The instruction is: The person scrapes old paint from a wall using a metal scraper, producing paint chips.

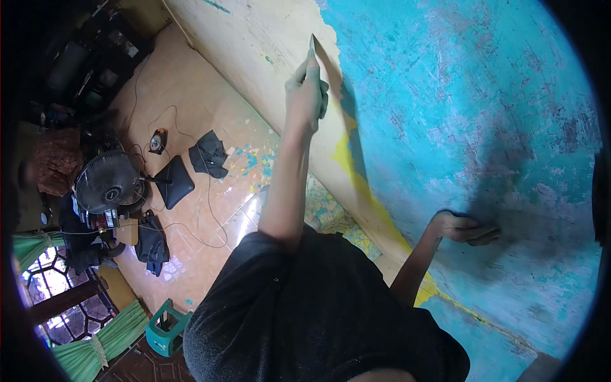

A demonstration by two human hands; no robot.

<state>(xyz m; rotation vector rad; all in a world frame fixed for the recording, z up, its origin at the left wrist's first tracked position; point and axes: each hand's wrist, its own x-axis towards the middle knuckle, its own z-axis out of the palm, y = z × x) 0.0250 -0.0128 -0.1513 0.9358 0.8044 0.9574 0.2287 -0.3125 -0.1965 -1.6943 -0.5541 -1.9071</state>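
My left hand [308, 95] is raised on the bare cream strip of the wall, its fingers closed round a scraper. The pointed blade of the scraper [312, 44] sticks up past my thumb, near the ragged edge of the turquoise paint, and casts a shadow beside it. My right hand [463, 228] is lower and to the right, at the turquoise wall [420, 127]. Its fingers are bent and close together; a dark edge shows along its upper side, but what it holds, if anything, is hidden. Yellow paint [359, 181] shows between the cream and turquoise areas.
Paint flakes [251, 162] litter the tiled floor [210, 95] along the wall. To the left are a black fan [109, 181], dark cloths [209, 155], and a cable [223, 232] looping over the tiles. A green plastic stool [167, 328] stands near green curtains [118, 331] at the window.
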